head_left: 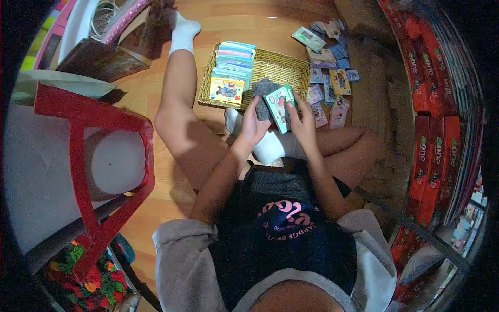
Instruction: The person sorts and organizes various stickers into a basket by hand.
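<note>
Green card pack (279,106), underside hidden (part of the grip, too), slanted at the five o'clock edge of a wicker basket (283,65), pinched by the right hand (304,122), thumb uppermost; the left hand (253,127) curled around partly obscured grey cloth (265,88).

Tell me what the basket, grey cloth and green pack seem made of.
Basket: woven strands with a sheen, perhaps wicker or plastic; the weave shows.
Grey cloth: probably fabric, matt, since its surface looks fuzzy.
Green pack: likely card or plastic, smooth, judging by its flat printed face.
</note>
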The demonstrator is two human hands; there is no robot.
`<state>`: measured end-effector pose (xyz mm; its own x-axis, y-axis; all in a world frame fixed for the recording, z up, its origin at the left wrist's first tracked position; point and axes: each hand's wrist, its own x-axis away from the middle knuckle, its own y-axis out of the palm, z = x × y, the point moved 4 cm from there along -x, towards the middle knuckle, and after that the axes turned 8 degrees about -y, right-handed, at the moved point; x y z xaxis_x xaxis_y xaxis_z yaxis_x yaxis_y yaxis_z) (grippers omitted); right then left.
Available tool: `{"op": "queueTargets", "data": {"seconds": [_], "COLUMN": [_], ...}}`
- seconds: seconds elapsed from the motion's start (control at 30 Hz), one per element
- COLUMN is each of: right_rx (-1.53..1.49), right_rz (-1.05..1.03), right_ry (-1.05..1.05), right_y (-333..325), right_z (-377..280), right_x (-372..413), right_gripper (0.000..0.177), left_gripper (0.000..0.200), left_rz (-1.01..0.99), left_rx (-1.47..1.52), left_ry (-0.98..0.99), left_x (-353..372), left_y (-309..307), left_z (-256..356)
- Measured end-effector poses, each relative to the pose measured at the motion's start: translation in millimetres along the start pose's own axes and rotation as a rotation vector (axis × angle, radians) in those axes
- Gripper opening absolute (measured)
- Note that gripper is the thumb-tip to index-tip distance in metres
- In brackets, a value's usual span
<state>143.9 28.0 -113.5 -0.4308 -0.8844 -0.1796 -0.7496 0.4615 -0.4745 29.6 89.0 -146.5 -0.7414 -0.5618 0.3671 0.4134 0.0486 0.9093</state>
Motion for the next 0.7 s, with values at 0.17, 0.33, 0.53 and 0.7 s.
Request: {"op": "queueTargets", "data": {"seconds": [0.17,0.33,0.53,0.7], "right_rx": [0.252,0.257,0.244,0.274], "right_rz": [0.037,0.001,-0.042,0.025], "right_ry": [-0.181,-0.136,-0.204,-0.256], "right_y": [6,3,3,4], "right_z": [-24,-28,-29,-45], "right_x": [6,4,5,2], "right_gripper": [0.074,0.08,0.077,0.074], "left_gripper": [0.036,0.035,0.038,0.036], "left_rz": [0.063,0.021,0.02,0.007], "left_rx": [-0.046,-0.055,0.004,-0.132], "left_ry": [0.009,0.017,0.044,0.009], "left_x": [3,0,4,5], "left_y": [1,0,7,5], "left_z": [0,0,4,-16]}}
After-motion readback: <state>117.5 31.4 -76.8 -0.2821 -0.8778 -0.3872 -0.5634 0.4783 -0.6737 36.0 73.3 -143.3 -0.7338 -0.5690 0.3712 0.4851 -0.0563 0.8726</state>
